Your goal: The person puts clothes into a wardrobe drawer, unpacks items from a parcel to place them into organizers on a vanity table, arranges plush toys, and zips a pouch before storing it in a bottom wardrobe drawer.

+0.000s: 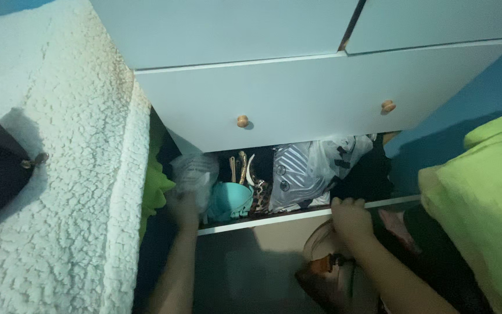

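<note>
Drawer front (297, 216), a pale strip edging an open lower drawer, sits under the right hand (351, 216), whose fingers are curled together over its top rim, gripping it near the middle. The left hand (185, 210) reaches into the drawer's left end, touching a crumpled clear plastic bag (196, 173); it is blurred, so whether its fingers are spread or closed around the bag cannot be told.

Inside the drawer, just right of the plastic bag, lies one teal cup-shaped item (229, 200). Behind it stand thin gold-coloured pieces (241, 166), too small to identify. Further right is one grey and white striped cloth bag (297, 174) with round button-like marks, and beside it a white plastic bag with dark patches (344, 152). Dark fabric (367, 174) fills the right end.

Above the open drawer is a closed white drawer (309, 99) with two round wooden knobs (242, 121), well apart. A fluffy white blanket (71, 174) lies to the left, and bright green fabric (483, 197) to the right.
</note>
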